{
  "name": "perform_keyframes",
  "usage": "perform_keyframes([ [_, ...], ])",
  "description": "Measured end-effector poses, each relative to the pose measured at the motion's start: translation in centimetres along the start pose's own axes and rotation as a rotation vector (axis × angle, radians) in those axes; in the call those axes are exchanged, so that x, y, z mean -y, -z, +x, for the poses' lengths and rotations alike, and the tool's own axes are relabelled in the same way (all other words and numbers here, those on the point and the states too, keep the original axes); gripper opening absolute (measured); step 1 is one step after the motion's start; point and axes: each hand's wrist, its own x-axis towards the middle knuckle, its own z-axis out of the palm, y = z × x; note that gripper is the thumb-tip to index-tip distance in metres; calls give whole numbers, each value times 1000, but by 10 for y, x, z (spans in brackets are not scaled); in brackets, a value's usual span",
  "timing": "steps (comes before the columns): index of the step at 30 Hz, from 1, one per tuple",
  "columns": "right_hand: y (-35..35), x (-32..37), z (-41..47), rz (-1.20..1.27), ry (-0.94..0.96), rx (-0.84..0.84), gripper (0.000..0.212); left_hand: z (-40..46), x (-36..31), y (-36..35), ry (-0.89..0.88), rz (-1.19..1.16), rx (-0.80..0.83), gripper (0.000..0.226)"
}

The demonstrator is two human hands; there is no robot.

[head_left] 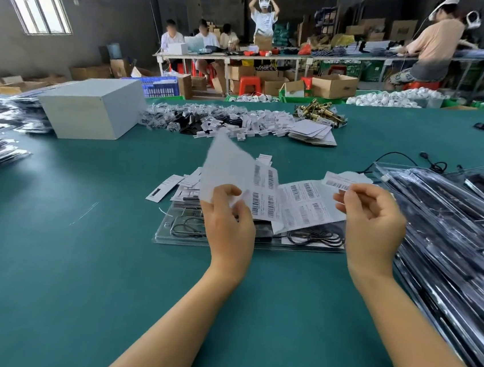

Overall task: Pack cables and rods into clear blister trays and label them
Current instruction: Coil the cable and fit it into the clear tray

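A small white barcode label (pixel 338 183), peeled free, is pinched between thumb and forefinger of the right hand (pixel 372 221) above the clear plastic blister tray (pixel 187 239) lying on the green table (pixel 78 255). Thin, limp and presumably adhesive-backed, it is best held by one edge. The left hand (pixel 229 224) pinches the white backing sheet of barcode labels (pixel 263 197), about six labels visible. One tray lies open; many packed trays (pixel 453 235) are stacked right.

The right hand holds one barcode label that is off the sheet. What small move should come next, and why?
Probably bring the label down onto the clear blister tray and press it flat. The right hand pinches it free above the tray, the left hand holds the label sheet, and the tray already holds a black cable.
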Motion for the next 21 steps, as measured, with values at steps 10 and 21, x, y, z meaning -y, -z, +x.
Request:
perform_keyframes([
  [10, 13, 26, 18, 50, 16, -194, 22, -8, -23, 10, -571, -29, 544, 81],
  [21, 23, 90, 49, 258, -174, 63, 9, -52, -39, -1, -575, 315, 1306, 85],
])
